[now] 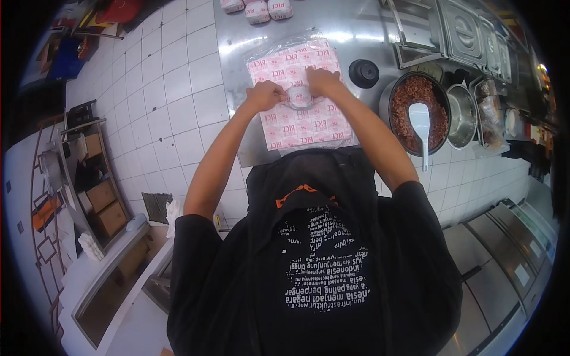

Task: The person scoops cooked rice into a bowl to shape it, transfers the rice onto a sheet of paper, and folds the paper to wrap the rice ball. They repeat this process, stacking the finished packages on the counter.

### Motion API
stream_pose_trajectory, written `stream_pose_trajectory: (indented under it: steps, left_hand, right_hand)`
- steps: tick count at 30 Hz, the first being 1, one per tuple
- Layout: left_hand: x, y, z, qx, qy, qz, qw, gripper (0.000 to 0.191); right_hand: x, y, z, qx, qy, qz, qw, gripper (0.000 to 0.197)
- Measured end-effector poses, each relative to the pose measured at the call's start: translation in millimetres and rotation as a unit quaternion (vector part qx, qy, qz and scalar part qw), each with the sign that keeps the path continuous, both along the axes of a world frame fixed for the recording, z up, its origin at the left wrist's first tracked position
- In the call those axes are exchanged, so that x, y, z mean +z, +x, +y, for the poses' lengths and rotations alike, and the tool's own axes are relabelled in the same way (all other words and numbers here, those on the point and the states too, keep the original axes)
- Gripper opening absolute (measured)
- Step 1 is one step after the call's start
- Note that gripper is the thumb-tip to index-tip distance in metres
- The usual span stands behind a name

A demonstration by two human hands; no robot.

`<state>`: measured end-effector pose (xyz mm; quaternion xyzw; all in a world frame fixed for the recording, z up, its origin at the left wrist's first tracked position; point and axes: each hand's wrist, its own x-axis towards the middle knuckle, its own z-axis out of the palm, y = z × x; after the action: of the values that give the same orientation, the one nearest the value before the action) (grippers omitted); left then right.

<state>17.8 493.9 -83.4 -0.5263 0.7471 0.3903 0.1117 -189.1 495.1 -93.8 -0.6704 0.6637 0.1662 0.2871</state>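
A stack of pink-and-white printed wrapping paper (285, 127) lies on a clear plastic sheet on the steel counter. At its middle sits a small paper-wrapped packet (300, 96), between my two hands. My left hand (267, 95) touches the packet's left side with its fingertips, pinching paper there. My right hand (323, 83) is at the packet's right side, fingers bent over the paper; what its fingertips hold is hidden. Several finished-looking wrapped packets (257, 12) stand at the counter's far side. A round black mould or lid (364, 74) rests right of the paper.
Right of the counter stand a pot of reddish-brown rice (414, 89) with a pale rice paddle (419, 120) in it and a steel bowl (461, 116). Lidded steel food pans (465, 33) and a metal rack (401, 31) are at the upper right.
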Motion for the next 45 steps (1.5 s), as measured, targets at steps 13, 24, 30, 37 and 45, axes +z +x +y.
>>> stream_pose_trajectory:
  steps: [13,24,30,37,45]
  left_hand:
    - [-19.5,-4.9,15.6,-0.033,0.002,0.146,0.989,0.035]
    - [30.3,-36.2,104.5,0.299,0.108,0.46,0.829,0.053]
    - [39.7,-48.6,113.0,0.29,0.032,0.421,0.859,0.038]
    - [68.0,-87.8,97.7,0.258,0.017,0.373,0.891,0.046]
    - [73.3,-97.9,65.4,0.316,-0.036,0.387,0.866,0.049]
  right_hand:
    - [1.7,-39.2,76.1,-0.005,-0.035,-0.39,0.92,0.047]
    - [75.9,-52.4,154.4,-0.249,0.001,-0.643,0.724,0.048]
    - [60.7,-34.5,153.0,-0.278,-0.165,-0.552,0.769,0.061]
    - [50.8,-16.6,138.4,-0.252,-0.34,-0.374,0.825,0.046]
    - [76.0,-27.6,108.3,-0.297,-0.275,-0.536,0.741,0.05]
